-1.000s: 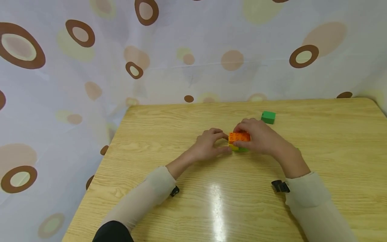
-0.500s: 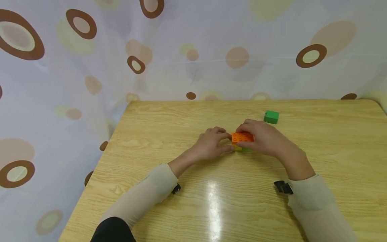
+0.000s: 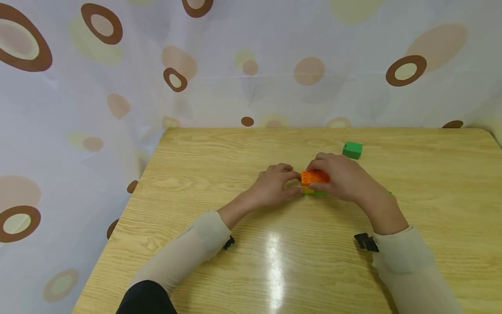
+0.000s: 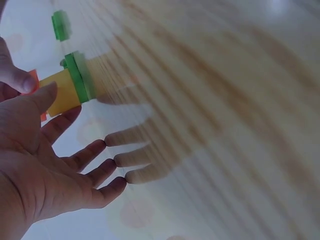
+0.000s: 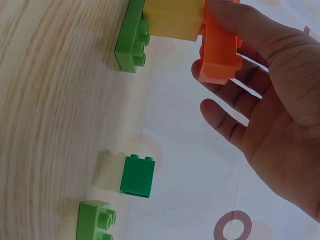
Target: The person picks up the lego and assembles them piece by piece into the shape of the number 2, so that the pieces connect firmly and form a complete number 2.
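Note:
A small stack of toy bricks stands on the wooden table. At its base lies a light green brick, with a yellow brick on it and an orange brick on top, overhanging the yellow one. My right hand pinches the orange brick between thumb and fingers. At the stack's left end, my left hand has its thumb and index finger on opposite sides of the yellow brick; the other fingers spread toward the tabletop. The right hand hides part of the stack in the head view.
Beyond my right hand sits a dark green brick near the back of the table. Another light green brick lies right of the stack, mostly hidden behind my right wrist in the head view. A patterned curtain hangs along the back and left edges.
The head view has shifted slightly. Both hands stay at the stack in almost the same pose, my right hand still gripping the orange brick.

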### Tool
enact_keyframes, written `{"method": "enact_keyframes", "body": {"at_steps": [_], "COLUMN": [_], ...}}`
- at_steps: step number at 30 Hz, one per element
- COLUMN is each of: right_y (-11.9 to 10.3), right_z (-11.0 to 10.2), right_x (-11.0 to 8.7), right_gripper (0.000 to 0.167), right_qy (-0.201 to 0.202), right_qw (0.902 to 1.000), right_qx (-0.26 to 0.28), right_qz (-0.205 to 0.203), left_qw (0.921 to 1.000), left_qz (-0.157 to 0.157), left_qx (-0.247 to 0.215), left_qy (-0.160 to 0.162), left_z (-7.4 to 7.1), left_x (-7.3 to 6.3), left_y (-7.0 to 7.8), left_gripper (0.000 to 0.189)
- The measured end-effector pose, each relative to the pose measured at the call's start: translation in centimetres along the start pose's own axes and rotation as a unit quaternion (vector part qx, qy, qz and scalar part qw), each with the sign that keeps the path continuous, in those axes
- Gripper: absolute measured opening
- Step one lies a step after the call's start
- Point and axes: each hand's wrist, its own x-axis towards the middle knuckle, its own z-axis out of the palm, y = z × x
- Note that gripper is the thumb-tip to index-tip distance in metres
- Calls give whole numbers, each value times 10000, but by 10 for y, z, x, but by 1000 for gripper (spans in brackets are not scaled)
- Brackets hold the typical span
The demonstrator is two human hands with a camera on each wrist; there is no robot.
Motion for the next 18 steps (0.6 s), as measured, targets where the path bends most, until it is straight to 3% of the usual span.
{"method": "enact_keyframes", "body": {"at_steps": [18], "right_y": [-1], "right_z": [1], "right_x": [-1], "right_gripper": [36], "right_qy": [-20], "right_qw": [9995], "right_qx": [-270], "right_qz": [-182], "left_qw": [10000], "left_qz": [-35], "left_qx": [-71], "left_qy": [17], "left_z": [0], "left_x": [-1], "left_y": [2], "left_gripper": [51]}}
